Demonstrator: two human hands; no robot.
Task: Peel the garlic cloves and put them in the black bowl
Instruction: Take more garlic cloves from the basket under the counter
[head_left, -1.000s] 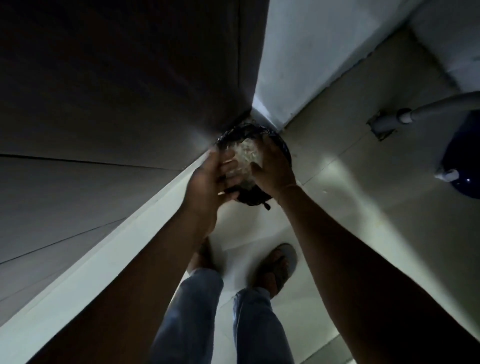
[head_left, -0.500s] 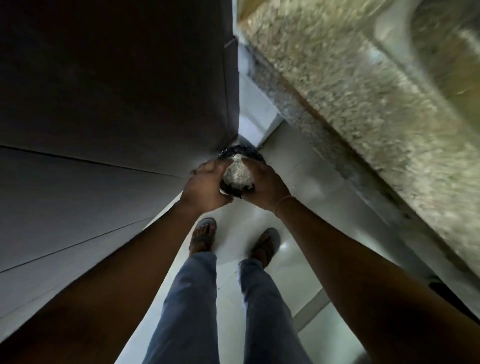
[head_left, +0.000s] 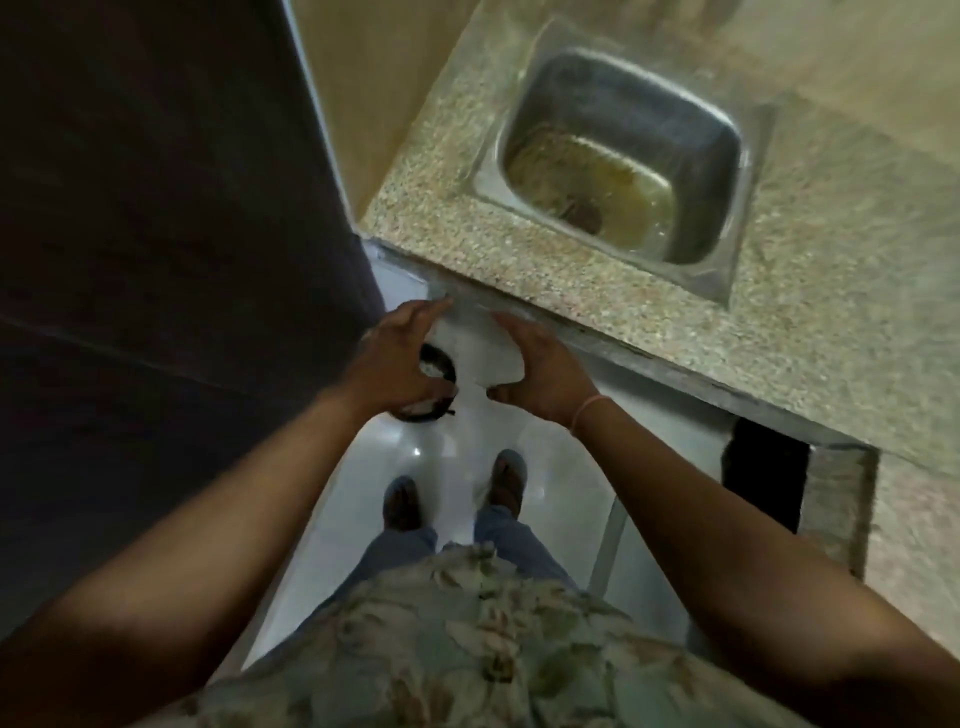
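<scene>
A black round container (head_left: 442, 360) with pale papery scraps inside sits low on the floor, against the dark panel; I cannot tell if it is the black bowl. My left hand (head_left: 397, 364) hovers over it with fingers spread, holding nothing and hiding most of it. My right hand (head_left: 545, 374) is a little to the right, apart from the container, fingers straight and empty. No garlic cloves are visible.
A speckled granite counter (head_left: 519, 260) with a steel sink (head_left: 623, 156) is ahead on the right. A dark panel (head_left: 156, 208) fills the left. My sandalled feet stand on white floor tiles (head_left: 415, 457). Under the counter is a dark opening (head_left: 763, 478).
Both hands were together over the container with pale scraps between them; now they have drawn apart and are empty. The view has swung up, showing the counter and sink.
</scene>
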